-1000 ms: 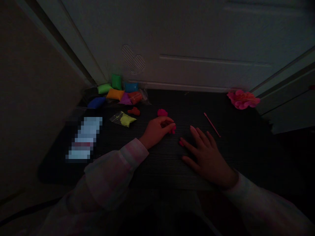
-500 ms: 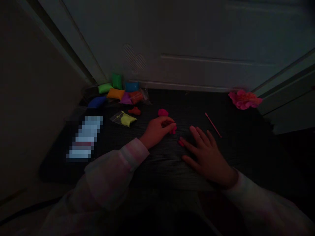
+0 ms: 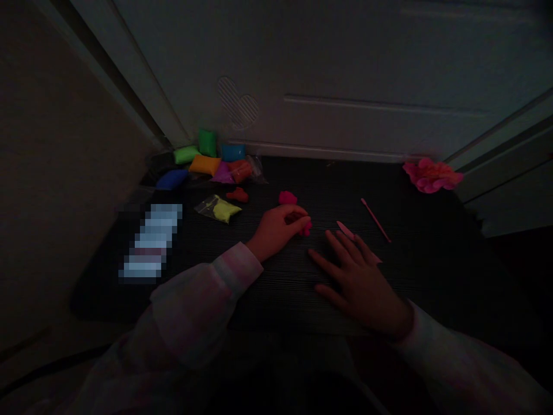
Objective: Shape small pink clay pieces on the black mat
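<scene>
Dim light is spread over a dark, finely ridged table (image 3: 276, 300), which is backed by a pale panelled door (image 3: 345, 63) marked with a striped heart shape (image 3: 238, 104). Well to the left of the grip, a bright screen (image 3: 151, 242) is seen, its content blurred. Beyond the grip and to its left, soft packets are heaped near the door — dark blue (image 3: 171, 180), light green, green (image 3: 207, 143), yellow-orange (image 3: 205, 165), purple, light blue and orange, some in clear film. Nearer to the grip on that side, a yellow-green lump (image 3: 225, 210) is partly held in a clear bag, and an orange-red lump (image 3: 238, 195) is placed just beyond it.

By the left hand (image 3: 298, 221), a small pink piece (image 3: 307, 228) is pinched between thumb and fingers, low over the table. Just beyond the grip, a larger pink lump (image 3: 287, 197) is set down. To the right of the grip, the right hand (image 3: 323, 271) is held open, fingers spread, nothing grasped; a pink pointed tool (image 3: 345, 230) is partly covered by its fingers — whether it is touched cannot be told. Farther right, a thin pink stick (image 3: 376, 220) is laid slantwise, and a ruffled pink flower shape (image 3: 432, 176) is seen at the far right.
</scene>
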`<state>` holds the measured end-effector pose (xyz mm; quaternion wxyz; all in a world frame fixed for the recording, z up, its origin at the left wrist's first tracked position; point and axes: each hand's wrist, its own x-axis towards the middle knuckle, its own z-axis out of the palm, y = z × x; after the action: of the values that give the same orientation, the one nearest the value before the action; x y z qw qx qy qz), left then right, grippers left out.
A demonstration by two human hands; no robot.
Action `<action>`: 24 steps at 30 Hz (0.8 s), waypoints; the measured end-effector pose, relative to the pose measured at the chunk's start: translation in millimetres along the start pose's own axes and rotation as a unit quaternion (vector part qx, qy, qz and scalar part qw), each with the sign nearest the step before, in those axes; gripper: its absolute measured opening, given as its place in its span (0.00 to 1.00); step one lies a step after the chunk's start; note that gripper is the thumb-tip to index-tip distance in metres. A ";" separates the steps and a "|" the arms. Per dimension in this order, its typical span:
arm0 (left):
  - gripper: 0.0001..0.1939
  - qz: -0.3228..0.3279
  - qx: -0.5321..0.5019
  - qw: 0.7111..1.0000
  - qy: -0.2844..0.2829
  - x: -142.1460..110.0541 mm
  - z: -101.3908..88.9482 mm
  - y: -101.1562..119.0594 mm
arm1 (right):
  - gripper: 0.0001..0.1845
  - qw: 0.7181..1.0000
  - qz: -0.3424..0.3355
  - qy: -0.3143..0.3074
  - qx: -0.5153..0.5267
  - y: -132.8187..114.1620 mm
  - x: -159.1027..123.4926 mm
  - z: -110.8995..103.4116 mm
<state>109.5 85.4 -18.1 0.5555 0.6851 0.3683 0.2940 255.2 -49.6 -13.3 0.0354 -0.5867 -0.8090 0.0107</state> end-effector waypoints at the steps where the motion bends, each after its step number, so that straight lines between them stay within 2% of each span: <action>1: 0.08 0.000 0.006 1.000 0.004 0.1 0.1 -0.2 | 0.28 1.000 0.017 0.005 -0.004 0.3 0.6 -0.1; 6: 0.08 -0.003 -0.011 1.000 0.005 0.8 0.8 -2.4 | 0.29 1.000 -0.022 -0.015 0.002 1.6 2.1 0.7; 10: 0.08 -0.003 -0.008 1.000 -0.001 1.0 0.5 -2.8 | 0.29 1.000 0.023 0.010 -0.014 4.1 2.6 1.3; 14: 0.08 0.000 -0.007 1.000 -0.001 0.8 0.0 -2.1 | 0.28 1.000 -0.023 -0.011 -0.003 4.5 2.7 1.2; 17: 0.08 0.003 0.001 1.000 0.006 0.6 0.0 -1.8 | 0.28 1.000 0.016 0.007 -0.009 4.3 3.2 1.3; 21: 0.08 0.000 -0.007 1.000 0.007 0.4 0.3 -1.8 | 0.29 0.999 -0.031 -0.010 0.005 2.8 3.0 1.6; 24: 0.08 0.000 -0.009 1.000 0.012 0.7 0.2 -2.2 | 0.29 1.000 0.001 0.004 -0.001 2.1 3.4 1.4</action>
<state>109.6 86.1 -20.4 0.5569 0.6768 0.3721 0.3056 256.1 -45.6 -14.7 0.0380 -0.5879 -0.8080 0.0071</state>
